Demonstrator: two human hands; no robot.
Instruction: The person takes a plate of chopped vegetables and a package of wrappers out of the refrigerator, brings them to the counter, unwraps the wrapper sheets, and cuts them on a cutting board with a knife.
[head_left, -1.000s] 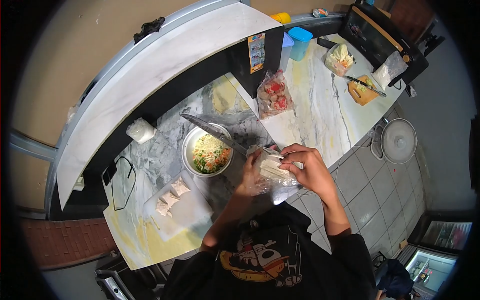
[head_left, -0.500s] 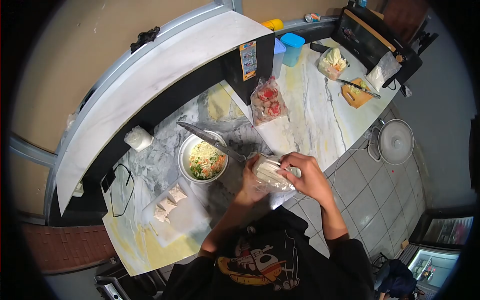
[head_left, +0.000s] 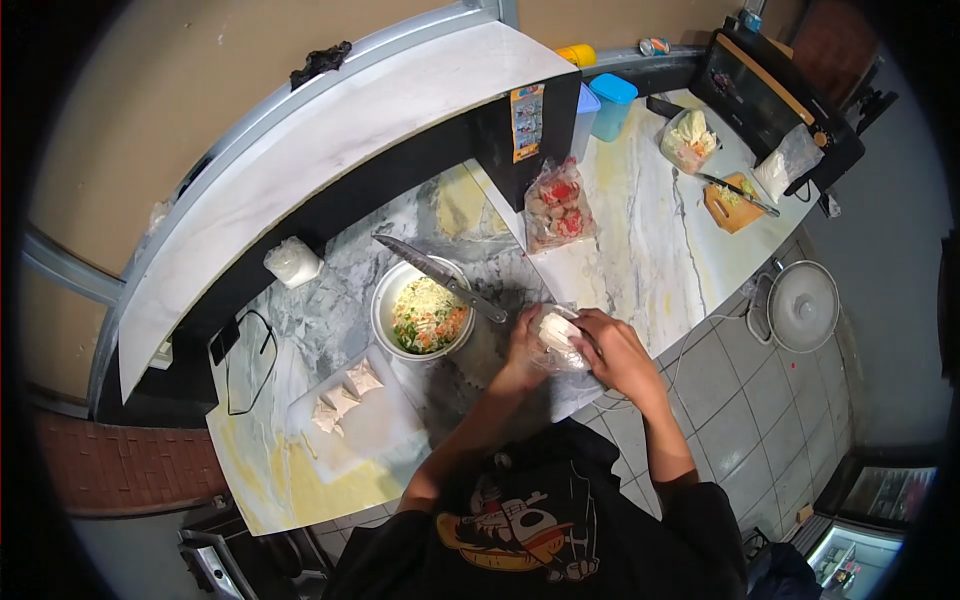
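Observation:
Both my hands are at a clear plastic bag (head_left: 568, 358) holding a stack of pale wrappers (head_left: 557, 331), near the counter's front edge. My left hand (head_left: 524, 350) is closed round the bag's left side. The fingers of my right hand (head_left: 614, 352) are bent against its right side, pressed on the bag. Left of them stands a white bowl (head_left: 378, 318) of chopped vegetables (head_left: 427, 315), with a large knife (head_left: 440, 277) lying across its rim. Several folded pale pieces (head_left: 341, 400) rest on a white board (head_left: 385, 425).
A bag with red-marked contents (head_left: 560, 209) lies beyond my hands. Farther right are a blue-lidded container (head_left: 612, 106), a tub of cabbage (head_left: 689, 141), a small wooden board (head_left: 733, 204) and a black oven (head_left: 765, 90). A white bag (head_left: 293, 262) sits at the left.
The wrapper stack now looks more bunched and upright between my hands, with my right fingers lower round its side. The view has shifted slightly.

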